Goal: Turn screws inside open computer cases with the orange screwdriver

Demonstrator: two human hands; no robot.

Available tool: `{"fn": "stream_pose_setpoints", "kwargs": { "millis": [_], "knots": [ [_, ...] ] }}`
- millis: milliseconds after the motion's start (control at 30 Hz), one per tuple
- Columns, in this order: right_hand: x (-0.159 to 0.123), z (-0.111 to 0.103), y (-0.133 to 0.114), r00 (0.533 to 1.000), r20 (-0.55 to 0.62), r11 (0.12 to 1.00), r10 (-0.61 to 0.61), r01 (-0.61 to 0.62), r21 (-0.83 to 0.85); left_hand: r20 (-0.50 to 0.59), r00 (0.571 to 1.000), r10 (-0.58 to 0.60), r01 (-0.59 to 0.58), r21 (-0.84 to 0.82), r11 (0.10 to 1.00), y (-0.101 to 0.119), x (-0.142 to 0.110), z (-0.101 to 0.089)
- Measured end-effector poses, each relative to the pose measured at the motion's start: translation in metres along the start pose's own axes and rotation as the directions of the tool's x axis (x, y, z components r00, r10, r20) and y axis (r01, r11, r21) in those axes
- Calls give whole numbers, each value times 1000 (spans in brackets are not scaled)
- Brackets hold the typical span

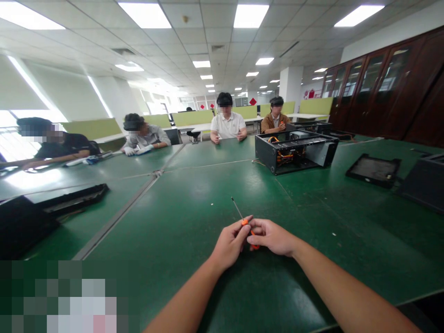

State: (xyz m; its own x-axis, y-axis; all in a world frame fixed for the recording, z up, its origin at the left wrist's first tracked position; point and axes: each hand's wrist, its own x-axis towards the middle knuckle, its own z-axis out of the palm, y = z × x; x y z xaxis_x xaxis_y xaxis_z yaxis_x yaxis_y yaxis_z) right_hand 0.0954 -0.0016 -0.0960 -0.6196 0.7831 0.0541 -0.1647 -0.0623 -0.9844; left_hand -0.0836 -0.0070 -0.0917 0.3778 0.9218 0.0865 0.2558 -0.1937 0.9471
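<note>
An orange-handled screwdriver point(244, 222) is held just above the green table, its thin metal shaft pointing up and away to the left with a dark tip. My left hand point(229, 243) pinches the upper part of the handle between thumb and fingers. Around the lower part of the handle, the fingers of my right hand point(274, 237) are closed, with the thumb pressed in. Both hands meet at the handle and partly hide it.
An open black computer case point(296, 150) with orange cables lies across the green table point(194, 222). A dark panel point(373, 169) and another case point(425, 178) are at right, black parts point(78, 199) at left. Several people sit around the far side.
</note>
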Motion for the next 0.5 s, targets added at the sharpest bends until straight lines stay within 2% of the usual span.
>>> {"fn": "stream_pose_setpoints", "kwargs": {
  "millis": [500],
  "knots": [
    [0, 1, 0, 1000, 9, 1000, -12, 12, -2, 2, 1000, 21, -21, 30, 999, 3, -1, 0]
  ]
}}
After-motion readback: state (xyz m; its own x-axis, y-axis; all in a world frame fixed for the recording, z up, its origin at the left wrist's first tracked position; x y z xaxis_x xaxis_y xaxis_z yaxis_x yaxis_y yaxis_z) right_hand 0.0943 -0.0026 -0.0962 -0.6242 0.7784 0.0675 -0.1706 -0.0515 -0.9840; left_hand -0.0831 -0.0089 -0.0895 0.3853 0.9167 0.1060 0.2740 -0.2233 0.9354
